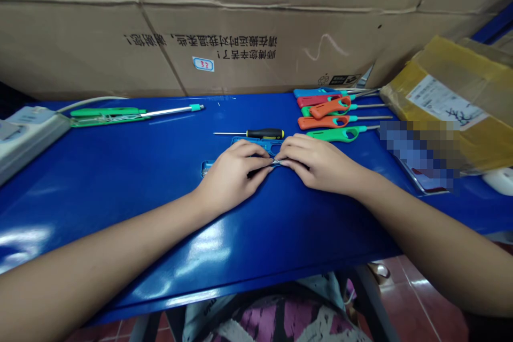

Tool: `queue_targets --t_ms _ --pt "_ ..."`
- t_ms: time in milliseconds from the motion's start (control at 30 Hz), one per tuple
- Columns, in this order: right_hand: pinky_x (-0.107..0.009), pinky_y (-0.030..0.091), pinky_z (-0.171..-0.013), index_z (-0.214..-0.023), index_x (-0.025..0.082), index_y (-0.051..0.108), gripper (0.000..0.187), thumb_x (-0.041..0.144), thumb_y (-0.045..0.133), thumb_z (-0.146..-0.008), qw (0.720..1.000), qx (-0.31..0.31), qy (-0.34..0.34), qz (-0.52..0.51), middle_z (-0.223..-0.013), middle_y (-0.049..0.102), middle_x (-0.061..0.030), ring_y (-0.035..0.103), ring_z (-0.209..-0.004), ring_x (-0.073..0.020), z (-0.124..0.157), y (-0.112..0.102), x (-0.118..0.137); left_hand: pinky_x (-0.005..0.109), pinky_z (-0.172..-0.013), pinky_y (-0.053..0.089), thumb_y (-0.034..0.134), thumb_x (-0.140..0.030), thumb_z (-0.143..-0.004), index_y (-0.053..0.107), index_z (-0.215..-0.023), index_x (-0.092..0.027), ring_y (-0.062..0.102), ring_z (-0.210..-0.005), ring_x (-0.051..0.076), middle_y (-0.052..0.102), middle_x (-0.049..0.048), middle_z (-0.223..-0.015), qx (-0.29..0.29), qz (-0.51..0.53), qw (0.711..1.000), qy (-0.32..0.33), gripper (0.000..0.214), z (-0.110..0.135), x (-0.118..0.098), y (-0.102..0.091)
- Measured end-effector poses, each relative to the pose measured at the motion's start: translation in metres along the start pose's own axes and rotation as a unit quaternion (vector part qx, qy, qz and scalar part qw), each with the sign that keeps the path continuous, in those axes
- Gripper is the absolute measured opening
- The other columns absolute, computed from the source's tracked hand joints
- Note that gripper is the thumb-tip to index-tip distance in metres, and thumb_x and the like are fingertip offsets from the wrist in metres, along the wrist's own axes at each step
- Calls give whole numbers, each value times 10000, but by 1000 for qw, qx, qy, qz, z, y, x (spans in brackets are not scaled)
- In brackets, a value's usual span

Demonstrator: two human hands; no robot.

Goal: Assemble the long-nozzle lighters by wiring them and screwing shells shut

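My left hand (234, 173) and my right hand (316, 163) meet at the middle of the blue table (120, 181). Both are closed in a pinch on a small thin metal part (274, 163) held between their fingertips. Under and behind the fingers lies a blue plastic lighter shell (256, 142), partly hidden by my hands. A black-handled screwdriver (260, 133) lies just beyond it, its thin shaft pointing left.
Several long-nosed lighters (328, 117) in orange, green, red and blue are stacked at the back right. A green opened lighter (120, 114) lies back left beside a white power strip (24, 136). A cardboard wall (160, 37) backs the table; a yellow-taped parcel (452, 101) sits right.
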State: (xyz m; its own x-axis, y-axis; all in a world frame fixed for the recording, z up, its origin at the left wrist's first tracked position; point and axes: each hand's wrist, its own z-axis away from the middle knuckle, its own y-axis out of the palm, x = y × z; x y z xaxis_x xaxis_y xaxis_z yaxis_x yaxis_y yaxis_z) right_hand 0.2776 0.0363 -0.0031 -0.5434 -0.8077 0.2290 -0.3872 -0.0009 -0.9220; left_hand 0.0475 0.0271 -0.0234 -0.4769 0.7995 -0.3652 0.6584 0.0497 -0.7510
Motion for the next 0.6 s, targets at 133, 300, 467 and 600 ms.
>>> queue_targets --t_ms 133,300,467,600 --pt "-355 518 -813 -1060 145 686 218 169 478 -1000 1000 12 22 12 -1068 687 -108 654 -967 -239 0 -2 2 366 -857 556 676 -187 -918 781 -989 -158 668 -903 213 750 70 -988 -5 1 1000 0 131 0 1 1" --pt "-311 497 -755 -1060 169 679 198 215 494 -1007 999 12 33 11 -1054 680 -83 659 -926 -210 1 -5 5 359 -859 556 701 -192 -898 764 -971 -154 683 -902 207 752 61 -968 -17 15 1000 -10 103 -1 -1 0" --pt "-289 486 -738 -1048 180 676 186 231 501 -1009 999 2 36 2 -1044 676 -72 657 -904 -190 0 -8 8 332 -837 559 704 -206 -900 747 -947 -157 696 -880 189 761 46 -937 -36 32 999 -23 80 -1 -1 0" --pt "-285 483 -728 -1042 181 676 180 225 505 -1006 999 -6 36 8 -1043 677 -70 657 -901 -187 1 -9 9 320 -834 557 699 -208 -909 751 -930 -159 697 -869 181 766 41 -922 -43 35 998 -23 75 -1 -1 0"
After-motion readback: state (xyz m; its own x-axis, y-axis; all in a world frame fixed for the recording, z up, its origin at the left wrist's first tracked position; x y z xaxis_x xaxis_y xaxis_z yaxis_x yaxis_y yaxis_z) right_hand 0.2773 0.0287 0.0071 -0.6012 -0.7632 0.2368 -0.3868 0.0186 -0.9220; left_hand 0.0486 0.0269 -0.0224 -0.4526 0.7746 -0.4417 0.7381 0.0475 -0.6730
